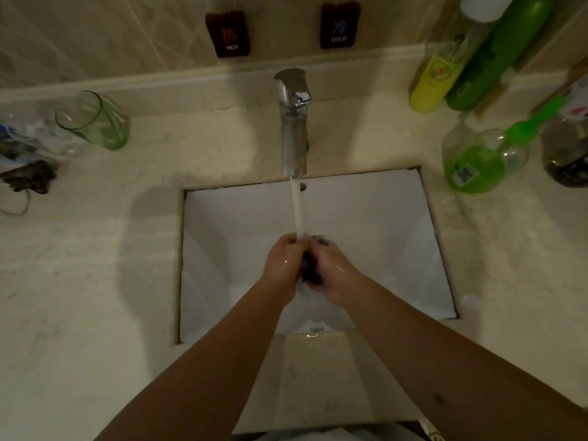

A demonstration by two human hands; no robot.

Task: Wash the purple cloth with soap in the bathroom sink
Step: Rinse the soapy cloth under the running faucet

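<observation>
The purple cloth [309, 268] is bunched up dark and wet between my two hands, over the middle of the white sink [229, 237]. My left hand [282, 265] and my right hand [334, 272] press together around it, both wet. A stream of water [297, 208] runs from the chrome tap [294, 122] onto the top of my hands and the cloth. Most of the cloth is hidden inside my grip. A clear bottle of green liquid soap [477, 163] stands on the counter to the right of the sink.
A green glass [95, 120] and a clear bag of items [22, 138] sit on the counter at the left. Yellow [436, 78] and dark green [496, 55] bottles stand at the back right. HOT [227, 33] and COLD [339, 25] tags hang on the tiled wall.
</observation>
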